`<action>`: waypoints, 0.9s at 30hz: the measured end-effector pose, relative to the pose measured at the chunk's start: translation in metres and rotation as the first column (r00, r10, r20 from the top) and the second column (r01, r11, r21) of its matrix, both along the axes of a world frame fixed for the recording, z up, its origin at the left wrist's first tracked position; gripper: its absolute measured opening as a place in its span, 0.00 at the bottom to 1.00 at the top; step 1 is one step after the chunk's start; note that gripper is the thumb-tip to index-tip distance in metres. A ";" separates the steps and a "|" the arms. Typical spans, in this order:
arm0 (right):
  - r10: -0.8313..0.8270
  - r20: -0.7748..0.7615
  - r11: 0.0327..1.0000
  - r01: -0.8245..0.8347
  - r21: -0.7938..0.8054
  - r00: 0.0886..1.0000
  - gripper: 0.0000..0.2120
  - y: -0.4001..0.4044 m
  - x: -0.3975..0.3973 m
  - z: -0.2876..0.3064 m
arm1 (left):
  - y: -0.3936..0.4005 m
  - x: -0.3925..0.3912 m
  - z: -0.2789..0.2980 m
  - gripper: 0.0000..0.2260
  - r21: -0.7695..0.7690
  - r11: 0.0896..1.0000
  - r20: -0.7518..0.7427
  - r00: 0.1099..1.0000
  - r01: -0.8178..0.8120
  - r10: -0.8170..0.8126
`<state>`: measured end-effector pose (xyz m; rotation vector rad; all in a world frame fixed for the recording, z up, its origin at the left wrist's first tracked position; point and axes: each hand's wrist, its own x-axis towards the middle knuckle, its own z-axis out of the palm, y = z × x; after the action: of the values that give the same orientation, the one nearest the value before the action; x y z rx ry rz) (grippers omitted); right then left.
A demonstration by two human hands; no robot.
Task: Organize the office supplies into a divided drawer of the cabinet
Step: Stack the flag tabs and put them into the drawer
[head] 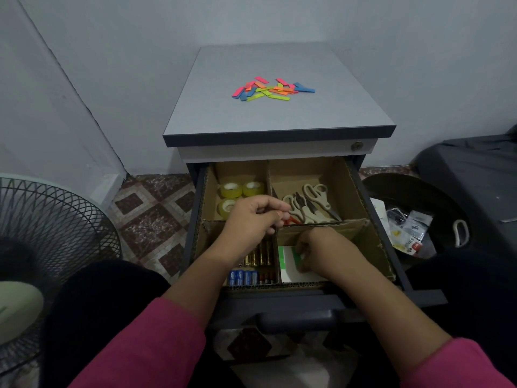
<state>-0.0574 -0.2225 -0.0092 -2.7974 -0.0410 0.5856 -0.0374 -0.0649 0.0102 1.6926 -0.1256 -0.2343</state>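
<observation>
Where the right hand (316,253) reaches into the front right compartment of the drawer (375,247), its fingers curl on a small green tab against a white sheet (288,264); whether they pinch it cannot be told. Sticky tabs (272,89), loose heap, centre of the cabinet top (279,121): judged light, thin, flexible, best pinched singly by the edges. Left hand (251,222), fingers curled together, holds something red at the cardboard divider beside the scissors (307,204). Both forearms extend forward, wrists bent down.
</observation>
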 end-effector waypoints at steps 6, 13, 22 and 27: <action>0.023 0.029 1.000 -0.024 0.013 0.999 0.14 0.001 0.000 -0.002 | 0.002 0.002 -0.001 0.10 0.088 0.986 -0.036 0.988 -0.144 0.148; 0.045 0.050 0.999 -0.044 -0.005 0.998 0.13 -0.001 0.000 -0.001 | 0.007 0.003 0.002 0.11 0.247 0.958 0.031 0.990 -0.143 0.140; 0.093 0.132 0.996 -0.091 -0.020 0.987 0.11 0.003 -0.003 -0.004 | 0.004 0.004 -0.003 0.10 0.276 0.951 0.032 0.991 -0.135 0.132; 0.105 0.134 0.994 -0.104 -0.018 0.985 0.12 0.004 -0.003 -0.004 | 0.004 0.004 -0.003 0.11 0.265 0.955 0.026 0.991 -0.133 0.130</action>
<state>-0.0607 -0.2189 -0.0135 -2.8551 -0.2141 0.4205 -0.0331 -0.0607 0.0073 1.9615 0.0144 -0.1487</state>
